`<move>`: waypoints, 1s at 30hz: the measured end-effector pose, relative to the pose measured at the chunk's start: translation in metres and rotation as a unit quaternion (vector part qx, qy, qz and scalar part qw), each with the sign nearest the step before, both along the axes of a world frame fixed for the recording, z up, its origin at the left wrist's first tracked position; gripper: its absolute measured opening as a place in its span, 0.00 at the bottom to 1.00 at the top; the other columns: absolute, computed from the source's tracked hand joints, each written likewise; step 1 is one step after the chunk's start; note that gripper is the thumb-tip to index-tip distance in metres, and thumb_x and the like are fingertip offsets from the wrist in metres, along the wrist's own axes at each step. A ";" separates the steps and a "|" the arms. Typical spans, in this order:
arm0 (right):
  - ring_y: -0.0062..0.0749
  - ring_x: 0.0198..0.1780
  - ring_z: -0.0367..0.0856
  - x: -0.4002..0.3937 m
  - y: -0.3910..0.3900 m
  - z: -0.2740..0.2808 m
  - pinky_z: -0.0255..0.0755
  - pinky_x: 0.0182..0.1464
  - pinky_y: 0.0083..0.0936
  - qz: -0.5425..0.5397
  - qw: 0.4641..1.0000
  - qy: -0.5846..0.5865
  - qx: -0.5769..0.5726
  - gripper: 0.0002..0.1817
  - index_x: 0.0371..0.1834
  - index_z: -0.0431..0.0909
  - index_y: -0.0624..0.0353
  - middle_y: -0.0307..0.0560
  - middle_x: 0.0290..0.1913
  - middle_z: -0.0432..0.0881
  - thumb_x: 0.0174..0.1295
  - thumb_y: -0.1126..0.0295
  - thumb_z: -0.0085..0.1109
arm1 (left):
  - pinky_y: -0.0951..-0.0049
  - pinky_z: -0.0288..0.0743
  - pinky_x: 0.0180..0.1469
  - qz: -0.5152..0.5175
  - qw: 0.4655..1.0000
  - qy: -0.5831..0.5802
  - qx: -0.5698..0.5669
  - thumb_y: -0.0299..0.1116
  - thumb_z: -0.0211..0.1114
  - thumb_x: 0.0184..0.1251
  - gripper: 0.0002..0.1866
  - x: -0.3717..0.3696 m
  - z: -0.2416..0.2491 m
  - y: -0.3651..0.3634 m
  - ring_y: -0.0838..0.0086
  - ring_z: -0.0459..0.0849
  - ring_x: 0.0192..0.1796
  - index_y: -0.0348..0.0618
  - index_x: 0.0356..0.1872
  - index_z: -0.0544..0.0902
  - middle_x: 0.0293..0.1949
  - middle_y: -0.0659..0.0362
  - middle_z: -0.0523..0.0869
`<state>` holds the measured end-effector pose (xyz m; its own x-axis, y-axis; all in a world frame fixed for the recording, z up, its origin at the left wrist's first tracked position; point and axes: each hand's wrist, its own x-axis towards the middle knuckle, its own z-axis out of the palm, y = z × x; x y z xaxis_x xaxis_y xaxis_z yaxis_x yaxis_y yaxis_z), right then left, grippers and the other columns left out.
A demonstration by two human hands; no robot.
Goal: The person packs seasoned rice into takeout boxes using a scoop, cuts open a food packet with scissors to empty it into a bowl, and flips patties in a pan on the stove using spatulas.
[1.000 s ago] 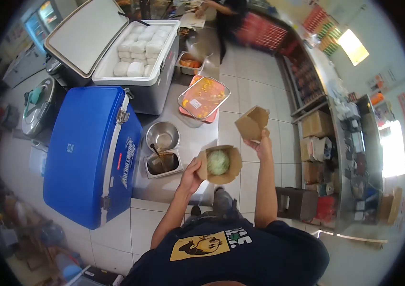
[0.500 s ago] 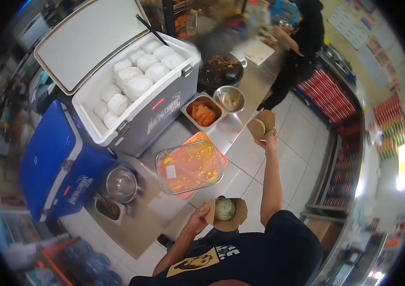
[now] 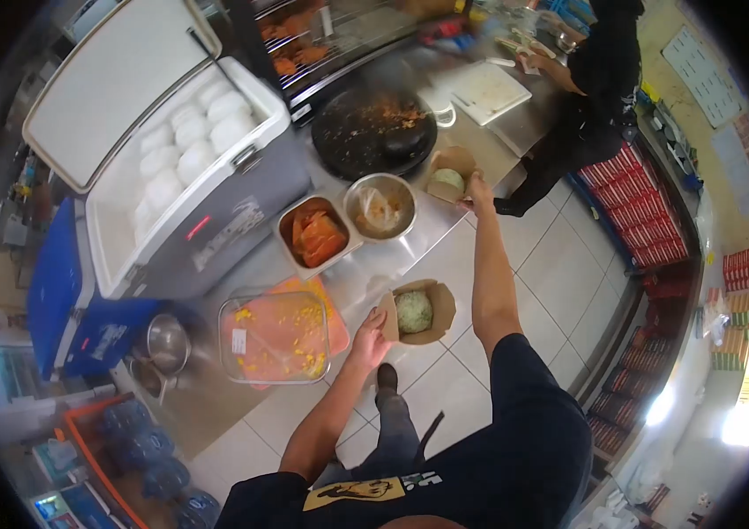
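My left hand (image 3: 371,340) grips the side of an open brown cardboard food box (image 3: 443,319), which I hold over the tiled floor. Inside it sits a rounded mound of green-flecked rice (image 3: 412,312). Farther out, my right hand (image 3: 478,193) is closed on a second open cardboard food box (image 3: 458,160), at the counter's edge beside a steel bowl (image 3: 380,207). Pale green rice (image 3: 448,179) shows in this box too. A glass dish (image 3: 273,339) with yellow bits in it rests on a pink board, left of my left hand.
An open cooler (image 3: 189,189) filled with white wrapped bundles stands on the counter. Behind the steel bowl is a large black pan (image 3: 374,132); a steel tray of orange food (image 3: 314,236) is beside it. A co-worker in black (image 3: 599,79) stands at the far counter.
My right hand has carried its box toward the far counter, near the steel bowl. My left hand has moved its box forward. The view has shifted toward the black pan.
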<state>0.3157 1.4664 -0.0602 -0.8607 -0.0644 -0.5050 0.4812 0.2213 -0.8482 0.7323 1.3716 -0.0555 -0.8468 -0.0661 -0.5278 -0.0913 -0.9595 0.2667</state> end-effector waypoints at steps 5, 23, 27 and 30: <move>0.48 0.37 0.84 -0.055 0.002 -0.005 0.82 0.29 0.34 0.008 0.999 0.035 0.040 0.39 0.60 0.71 0.68 0.58 0.51 0.77 0.65 0.38 0.46 | 0.54 0.67 0.61 0.034 0.999 0.033 -0.016 0.40 0.61 0.69 0.19 -0.105 -0.015 0.021 0.71 0.74 0.60 0.53 0.58 0.70 0.54 0.64 0.78; 0.39 0.36 0.85 0.064 -0.006 0.017 0.82 0.35 0.27 0.049 0.983 0.046 -0.174 0.34 0.70 0.58 0.59 0.56 0.53 0.75 0.66 0.55 0.57 | 0.72 0.78 0.34 0.085 0.944 -0.244 -0.206 0.40 0.60 0.70 0.12 -0.255 -0.046 0.040 0.72 0.79 0.41 0.47 0.46 0.73 0.40 0.60 0.76; 0.40 0.39 0.84 0.075 -0.010 0.020 0.81 0.37 0.28 -0.026 0.986 0.028 -0.163 0.34 0.70 0.59 0.60 0.57 0.55 0.75 0.66 0.55 0.57 | 0.72 0.74 0.34 -0.112 0.980 -0.058 -0.157 0.32 0.68 0.59 0.15 -0.106 -0.031 0.055 0.74 0.77 0.32 0.43 0.46 0.77 0.38 0.61 0.79; 0.36 0.40 0.83 0.096 0.019 0.003 0.79 0.38 0.25 0.021 0.996 0.014 -0.083 0.29 0.62 0.66 0.61 0.52 0.52 0.77 0.64 0.56 0.59 | 0.74 0.73 0.32 -0.248 0.937 -0.121 -0.212 0.35 0.67 0.61 0.08 0.038 -0.022 0.041 0.77 0.75 0.25 0.42 0.34 0.81 0.25 0.64 0.79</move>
